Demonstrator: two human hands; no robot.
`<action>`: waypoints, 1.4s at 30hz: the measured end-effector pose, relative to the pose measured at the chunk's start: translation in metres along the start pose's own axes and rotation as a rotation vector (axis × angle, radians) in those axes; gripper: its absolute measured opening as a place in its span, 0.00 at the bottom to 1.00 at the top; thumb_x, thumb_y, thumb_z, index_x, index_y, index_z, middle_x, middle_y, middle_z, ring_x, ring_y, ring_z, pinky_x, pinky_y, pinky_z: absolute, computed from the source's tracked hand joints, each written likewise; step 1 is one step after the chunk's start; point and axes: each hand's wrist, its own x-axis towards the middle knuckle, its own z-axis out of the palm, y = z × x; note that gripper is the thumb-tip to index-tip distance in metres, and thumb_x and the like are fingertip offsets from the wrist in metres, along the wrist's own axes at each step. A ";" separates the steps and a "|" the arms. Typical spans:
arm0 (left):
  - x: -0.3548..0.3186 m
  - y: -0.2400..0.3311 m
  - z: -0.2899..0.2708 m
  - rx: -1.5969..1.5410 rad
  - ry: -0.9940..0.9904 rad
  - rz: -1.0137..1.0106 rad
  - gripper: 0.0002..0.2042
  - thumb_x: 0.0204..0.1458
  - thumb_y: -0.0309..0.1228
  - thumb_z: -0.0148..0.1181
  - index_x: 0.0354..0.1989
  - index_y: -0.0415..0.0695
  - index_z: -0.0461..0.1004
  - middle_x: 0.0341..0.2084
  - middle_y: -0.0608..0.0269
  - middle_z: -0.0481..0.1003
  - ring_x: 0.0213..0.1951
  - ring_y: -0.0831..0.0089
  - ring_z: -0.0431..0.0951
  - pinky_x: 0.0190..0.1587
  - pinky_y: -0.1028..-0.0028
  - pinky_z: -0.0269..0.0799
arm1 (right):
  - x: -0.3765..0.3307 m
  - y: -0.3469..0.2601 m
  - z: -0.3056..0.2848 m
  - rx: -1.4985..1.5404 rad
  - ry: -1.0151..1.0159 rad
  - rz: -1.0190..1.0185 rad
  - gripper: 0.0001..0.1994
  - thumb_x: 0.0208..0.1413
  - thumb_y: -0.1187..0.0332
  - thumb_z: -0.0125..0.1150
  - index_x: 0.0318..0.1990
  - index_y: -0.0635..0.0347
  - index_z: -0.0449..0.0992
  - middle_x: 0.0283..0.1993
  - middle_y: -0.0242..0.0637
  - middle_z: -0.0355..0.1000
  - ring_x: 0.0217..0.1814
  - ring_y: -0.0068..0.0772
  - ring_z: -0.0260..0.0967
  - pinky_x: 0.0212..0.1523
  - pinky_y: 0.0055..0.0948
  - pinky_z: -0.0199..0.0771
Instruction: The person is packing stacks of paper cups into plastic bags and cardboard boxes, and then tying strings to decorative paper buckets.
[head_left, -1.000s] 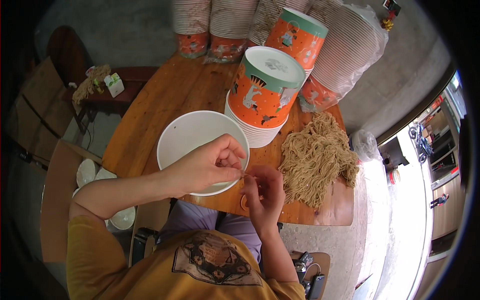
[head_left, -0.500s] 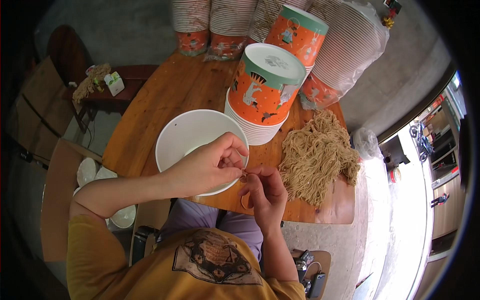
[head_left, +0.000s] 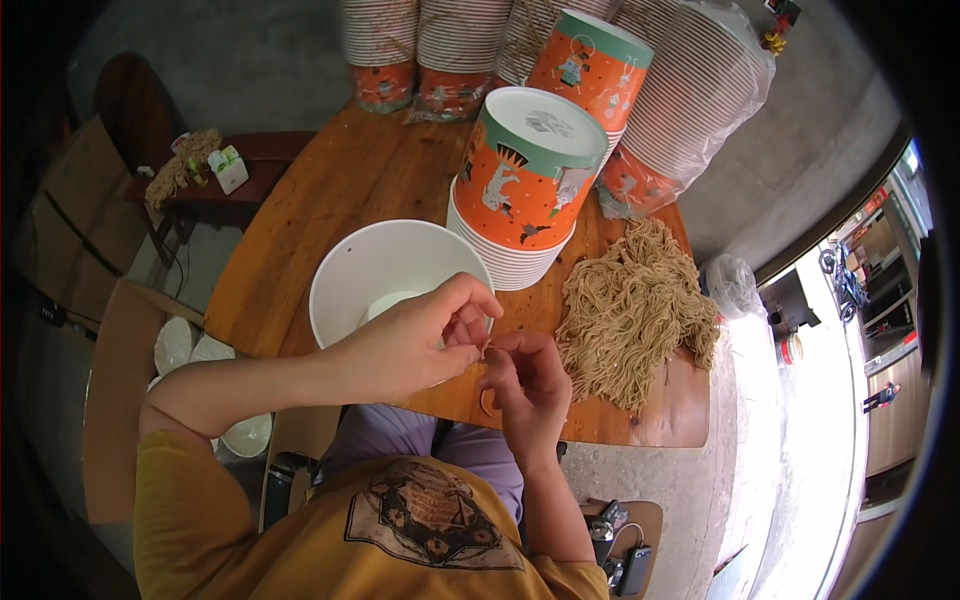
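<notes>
Left hand (head_left: pixel 415 345) and right hand (head_left: pixel 525 385) fingertips pinch together a tiny item, too small to identify, beside white bowl (head_left: pixel 385 275), noodle pile (head_left: pixel 635 310) near.

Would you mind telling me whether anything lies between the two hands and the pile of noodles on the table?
Nothing visible does. The right hand sits just left of the noodle pile, with only bare wooden table between; the left hand meets it fingertip to fingertip.

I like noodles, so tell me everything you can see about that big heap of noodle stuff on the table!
The heap of noodles is tan, thin, tangled and dry-looking. It lies loose on the wooden table, near its right edge, beside the stack of white paper bowls. The right hand is just left of it, apparently not touching.
</notes>
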 end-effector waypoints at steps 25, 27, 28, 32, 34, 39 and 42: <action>-0.007 0.006 -0.008 0.318 -0.003 -0.010 0.05 0.51 0.25 0.54 0.32 0.41 0.64 0.32 0.59 0.67 0.36 0.64 0.69 0.38 0.68 0.67 | 0.000 0.008 -0.003 0.245 -0.057 0.088 0.04 0.60 0.73 0.55 0.42 0.59 0.70 0.32 0.26 0.71 0.29 0.12 0.70 0.21 0.12 0.64; -0.006 0.003 -0.008 0.333 -0.012 0.014 0.05 0.51 0.25 0.54 0.32 0.41 0.64 0.32 0.60 0.67 0.35 0.65 0.69 0.37 0.69 0.67 | 0.000 0.007 -0.003 0.261 -0.053 0.081 0.04 0.60 0.73 0.55 0.42 0.59 0.70 0.32 0.26 0.71 0.29 0.13 0.70 0.21 0.12 0.64; -0.006 0.001 -0.008 0.348 -0.022 0.037 0.05 0.50 0.25 0.55 0.32 0.41 0.64 0.31 0.60 0.67 0.34 0.66 0.69 0.36 0.70 0.67 | 0.000 0.008 -0.004 0.269 -0.057 0.067 0.04 0.60 0.73 0.55 0.42 0.59 0.70 0.33 0.26 0.71 0.29 0.13 0.70 0.22 0.12 0.64; -0.006 0.002 -0.007 0.347 0.000 0.047 0.05 0.51 0.25 0.54 0.32 0.41 0.64 0.31 0.60 0.67 0.35 0.66 0.69 0.36 0.70 0.67 | 0.000 0.006 -0.005 0.281 -0.058 0.050 0.04 0.60 0.74 0.55 0.42 0.60 0.70 0.35 0.29 0.70 0.30 0.14 0.70 0.22 0.13 0.66; -0.006 0.002 -0.006 0.320 0.000 0.027 0.05 0.50 0.25 0.54 0.32 0.41 0.64 0.32 0.60 0.67 0.35 0.66 0.70 0.36 0.70 0.68 | -0.001 0.009 -0.006 0.288 -0.057 0.034 0.05 0.60 0.74 0.55 0.42 0.60 0.69 0.35 0.29 0.70 0.31 0.14 0.70 0.22 0.13 0.66; -0.004 0.002 -0.006 0.321 -0.012 0.027 0.05 0.51 0.25 0.54 0.33 0.41 0.64 0.32 0.60 0.68 0.34 0.67 0.70 0.36 0.70 0.68 | -0.004 0.009 -0.010 0.284 -0.074 0.043 0.08 0.59 0.75 0.57 0.44 0.59 0.69 0.36 0.29 0.70 0.30 0.15 0.69 0.25 0.13 0.67; -0.004 0.003 -0.004 0.315 -0.007 0.032 0.05 0.51 0.25 0.54 0.33 0.40 0.65 0.32 0.60 0.68 0.33 0.67 0.71 0.36 0.70 0.68 | -0.003 0.010 -0.007 0.175 -0.073 0.015 0.12 0.57 0.74 0.60 0.47 0.59 0.68 0.36 0.28 0.71 0.29 0.15 0.67 0.27 0.14 0.66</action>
